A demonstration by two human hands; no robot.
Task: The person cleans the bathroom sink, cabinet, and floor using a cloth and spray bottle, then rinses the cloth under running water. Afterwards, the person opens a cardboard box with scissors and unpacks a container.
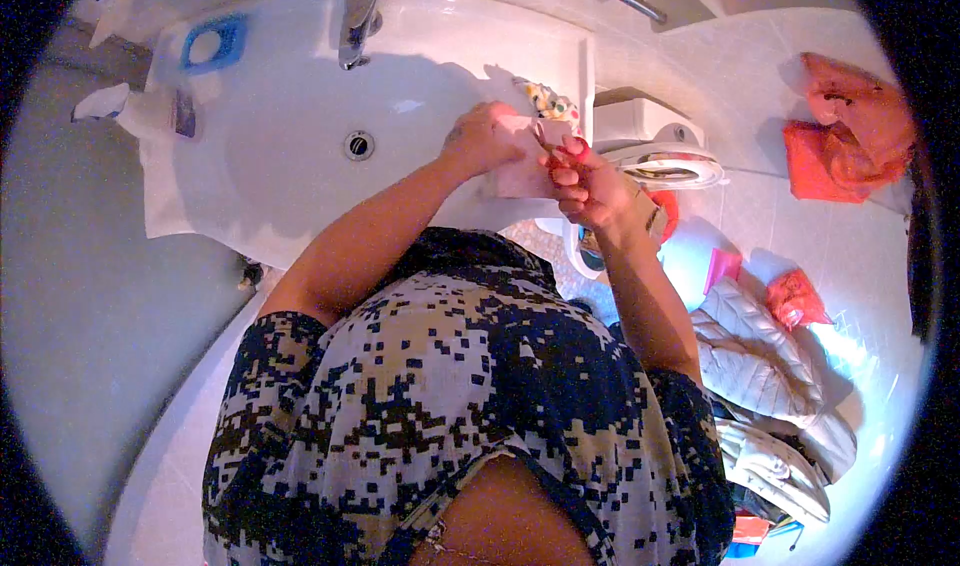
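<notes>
My left hand (485,144) is over the right side of the white washbasin (290,181), its fingers closed on a pale pink sheet (520,180). Whether the sheet is paper or cloth I cannot tell. In my right hand (597,194) is a pair of scissors (556,152) with red handles, fingers wrapped around them. The blades point up and to the left, against or just over the sheet. Just beyond the sheet, on the basin's right edge, lies a crumpled patterned packet or cloth (550,102) in white, yellow and green.
A chrome faucet (358,21) rises at the basin's back, with a drain (358,146) below it. A blue soap dish (213,44) sits back left. To the right are a toilet (665,164), red bags (840,131) and a pale quilted jacket (757,351).
</notes>
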